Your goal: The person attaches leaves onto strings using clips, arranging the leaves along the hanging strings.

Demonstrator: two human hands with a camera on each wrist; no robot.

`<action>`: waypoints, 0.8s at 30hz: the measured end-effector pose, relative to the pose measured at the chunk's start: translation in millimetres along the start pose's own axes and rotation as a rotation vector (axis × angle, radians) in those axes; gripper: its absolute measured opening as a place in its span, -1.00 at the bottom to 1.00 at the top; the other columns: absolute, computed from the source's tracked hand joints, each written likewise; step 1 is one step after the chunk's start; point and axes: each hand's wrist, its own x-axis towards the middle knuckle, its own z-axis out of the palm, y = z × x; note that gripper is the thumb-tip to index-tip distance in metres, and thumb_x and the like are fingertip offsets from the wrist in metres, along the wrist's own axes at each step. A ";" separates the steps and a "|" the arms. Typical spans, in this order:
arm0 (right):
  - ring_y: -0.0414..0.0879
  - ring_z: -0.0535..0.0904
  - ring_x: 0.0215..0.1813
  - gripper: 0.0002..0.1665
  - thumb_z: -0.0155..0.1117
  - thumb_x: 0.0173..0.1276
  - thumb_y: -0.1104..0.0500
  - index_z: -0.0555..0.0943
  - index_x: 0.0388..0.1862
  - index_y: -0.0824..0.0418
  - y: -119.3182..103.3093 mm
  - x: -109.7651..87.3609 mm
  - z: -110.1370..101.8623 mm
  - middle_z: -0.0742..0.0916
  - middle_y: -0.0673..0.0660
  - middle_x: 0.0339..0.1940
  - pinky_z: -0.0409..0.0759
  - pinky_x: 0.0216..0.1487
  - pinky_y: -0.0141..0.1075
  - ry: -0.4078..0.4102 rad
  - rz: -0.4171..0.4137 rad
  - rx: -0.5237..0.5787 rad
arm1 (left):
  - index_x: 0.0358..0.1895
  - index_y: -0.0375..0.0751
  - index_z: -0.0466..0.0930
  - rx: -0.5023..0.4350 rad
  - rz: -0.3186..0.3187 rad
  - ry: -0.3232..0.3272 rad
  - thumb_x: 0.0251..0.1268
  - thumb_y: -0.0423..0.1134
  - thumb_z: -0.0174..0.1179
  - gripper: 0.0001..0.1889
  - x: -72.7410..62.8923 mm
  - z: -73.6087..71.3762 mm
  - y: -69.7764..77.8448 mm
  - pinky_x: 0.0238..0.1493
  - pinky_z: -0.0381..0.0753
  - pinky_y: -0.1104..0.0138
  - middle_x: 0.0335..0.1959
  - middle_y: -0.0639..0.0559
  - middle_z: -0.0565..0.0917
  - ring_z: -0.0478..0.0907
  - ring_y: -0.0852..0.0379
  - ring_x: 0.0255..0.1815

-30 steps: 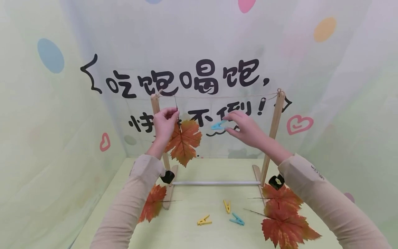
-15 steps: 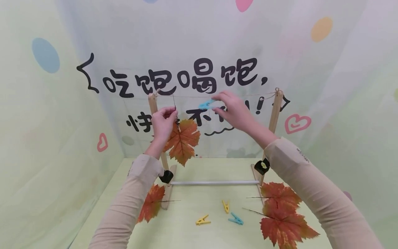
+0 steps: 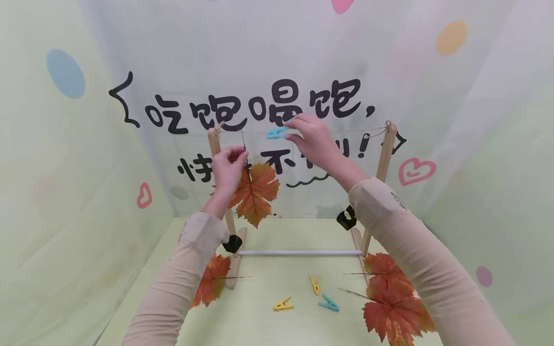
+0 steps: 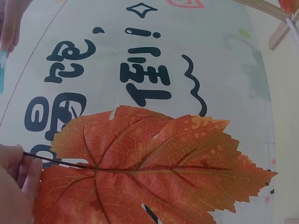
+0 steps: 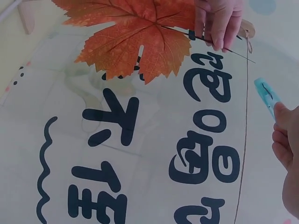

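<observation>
The left hand has its grip pinched on the thin dark stem of an orange maple leaf. The leaf hangs down under the fingers, in front of the wall cloth with big black writing. The top of the stem goes across the string; I can't tell if they touch. The right hand has its grip pinched on a light blue clothespin. Its tip is near the string, with a little gap seen from the right wrist. The string goes between two wooden posts. Below, on the surface, lie two yellow clothespins, a darker blue clothespin and more red leaves.
</observation>
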 end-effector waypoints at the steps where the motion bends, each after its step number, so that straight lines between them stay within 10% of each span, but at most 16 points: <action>1: 0.04 0.52 -0.20 -0.76 0.29 0.13 0.37 0.61 -0.19 0.44 -0.5 1.4 0.5 0.66 0.24 -0.26 0.50 -0.14 -0.27 0.003 -0.001 -0.003 | -0.21 -0.42 0.62 0.002 0.000 0.003 0.13 -0.36 0.23 -0.81 -0.3 0.3 -0.3 -0.39 0.54 0.53 -0.29 -0.22 0.65 0.50 0.27 -0.44; 24: -0.04 0.55 -0.26 -0.83 0.26 0.17 0.31 0.65 -0.25 0.36 -18.1 34.3 27.8 0.69 0.14 -0.35 0.48 -0.14 -0.36 -0.053 0.139 -0.065 | -0.18 -0.37 0.62 0.021 -0.026 -0.005 0.15 -0.35 0.21 -0.81 -1.3 -1.0 -4.2 -0.35 0.55 0.51 -0.26 -0.18 0.64 0.51 0.21 -0.39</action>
